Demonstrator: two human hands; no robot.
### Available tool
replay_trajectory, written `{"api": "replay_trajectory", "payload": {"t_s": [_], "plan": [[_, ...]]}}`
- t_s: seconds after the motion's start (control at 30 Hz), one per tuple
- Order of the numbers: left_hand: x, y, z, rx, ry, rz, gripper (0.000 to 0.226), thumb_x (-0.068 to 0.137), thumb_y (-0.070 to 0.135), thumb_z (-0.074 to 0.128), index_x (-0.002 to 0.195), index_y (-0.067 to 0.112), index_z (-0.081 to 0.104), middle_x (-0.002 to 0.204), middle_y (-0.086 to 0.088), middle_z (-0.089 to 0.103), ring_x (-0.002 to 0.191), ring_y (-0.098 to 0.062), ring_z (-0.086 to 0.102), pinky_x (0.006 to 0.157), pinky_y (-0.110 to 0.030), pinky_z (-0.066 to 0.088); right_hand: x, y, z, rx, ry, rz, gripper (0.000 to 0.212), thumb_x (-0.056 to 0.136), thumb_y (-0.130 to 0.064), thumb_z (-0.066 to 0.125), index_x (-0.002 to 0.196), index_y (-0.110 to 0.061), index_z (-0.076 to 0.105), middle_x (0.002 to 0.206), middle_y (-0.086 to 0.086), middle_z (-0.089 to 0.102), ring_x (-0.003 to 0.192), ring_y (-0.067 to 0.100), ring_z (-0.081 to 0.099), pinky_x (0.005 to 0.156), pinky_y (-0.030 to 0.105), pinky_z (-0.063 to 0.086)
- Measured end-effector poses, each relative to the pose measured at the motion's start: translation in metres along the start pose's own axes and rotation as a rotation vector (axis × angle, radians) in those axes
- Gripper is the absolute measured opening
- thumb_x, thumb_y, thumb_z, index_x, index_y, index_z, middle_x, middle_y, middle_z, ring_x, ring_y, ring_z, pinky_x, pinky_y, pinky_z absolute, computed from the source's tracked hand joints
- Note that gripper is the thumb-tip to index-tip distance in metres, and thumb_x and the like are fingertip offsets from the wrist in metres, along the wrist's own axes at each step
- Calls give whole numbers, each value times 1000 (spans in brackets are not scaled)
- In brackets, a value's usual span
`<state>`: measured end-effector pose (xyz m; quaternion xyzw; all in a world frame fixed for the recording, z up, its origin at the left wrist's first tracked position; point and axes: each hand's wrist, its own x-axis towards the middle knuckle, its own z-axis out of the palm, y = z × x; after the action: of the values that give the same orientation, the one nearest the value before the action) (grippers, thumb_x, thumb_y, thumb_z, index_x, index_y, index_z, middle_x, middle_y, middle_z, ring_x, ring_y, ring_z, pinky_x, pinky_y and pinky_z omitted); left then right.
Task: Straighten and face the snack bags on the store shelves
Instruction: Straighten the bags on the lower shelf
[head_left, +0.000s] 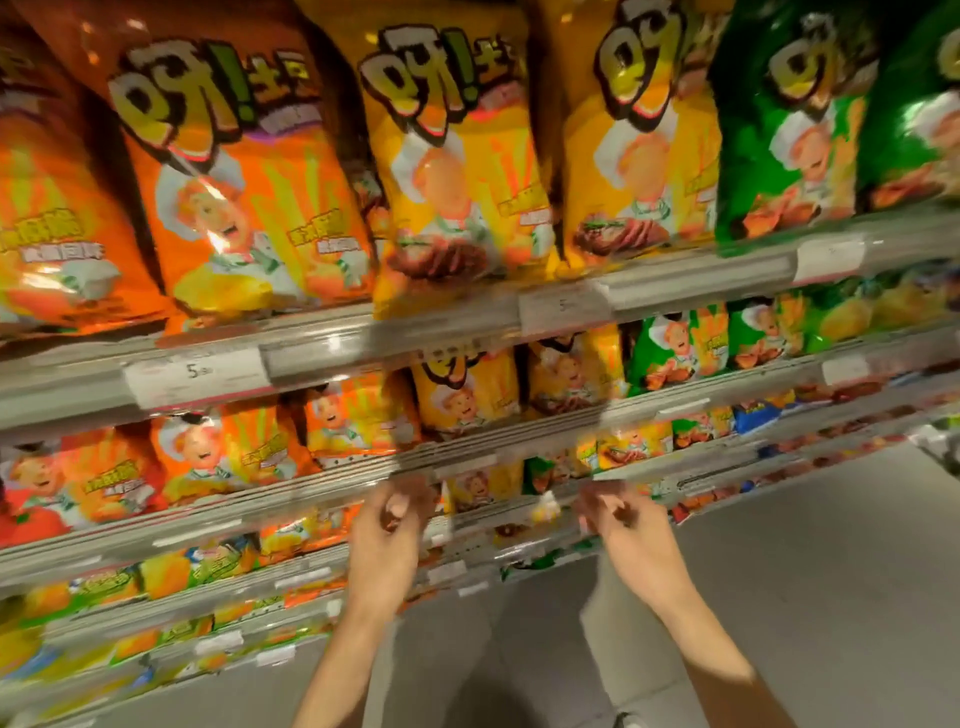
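Large orange snack bags (234, 182), yellow ones (457, 171) and green ones (789, 135) stand face-out on the top shelf. Smaller bags of the same kinds fill the shelf below, among them a yellow bag (470, 389). My left hand (389, 525) and my right hand (623, 525) hover in front of a lower shelf rail, fingers loosely curled, apart from each other. Neither hand holds a bag. Between them sit small yellow bags (483, 486). The picture is blurred by motion.
Grey shelf rails carry white price tags (195, 371), (563, 306). More rows of small bags run down the lower left shelves (156, 571). A grey floor (805, 597) lies to the right and below. A shoe tip (628, 721) shows at the bottom edge.
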<state>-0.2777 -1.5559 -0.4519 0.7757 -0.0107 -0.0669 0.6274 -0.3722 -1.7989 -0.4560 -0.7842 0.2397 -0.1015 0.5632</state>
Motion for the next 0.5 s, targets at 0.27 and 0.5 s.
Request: {"api": "replay_trajectory", "payload": {"t_s": [0.27, 0.5], "plan": [[-35, 15, 153, -104, 170, -173, 9, 97, 16, 68, 102, 18, 75, 99, 12, 76, 100, -16, 70, 96, -41, 53, 77, 55, -125, -43, -148, -21, 9, 97, -23, 66, 92, -26, 73, 81, -18, 74, 77, 2, 69, 68, 13, 49], [-49, 22, 221, -102, 241, -225, 16, 97, 2, 63, 95, 14, 73, 100, -6, 76, 99, -29, 71, 96, -45, 55, 101, 82, -190, -23, -173, 46, 10, 99, -26, 63, 94, -27, 71, 84, -12, 77, 78, -3, 71, 69, 15, 51]]}}
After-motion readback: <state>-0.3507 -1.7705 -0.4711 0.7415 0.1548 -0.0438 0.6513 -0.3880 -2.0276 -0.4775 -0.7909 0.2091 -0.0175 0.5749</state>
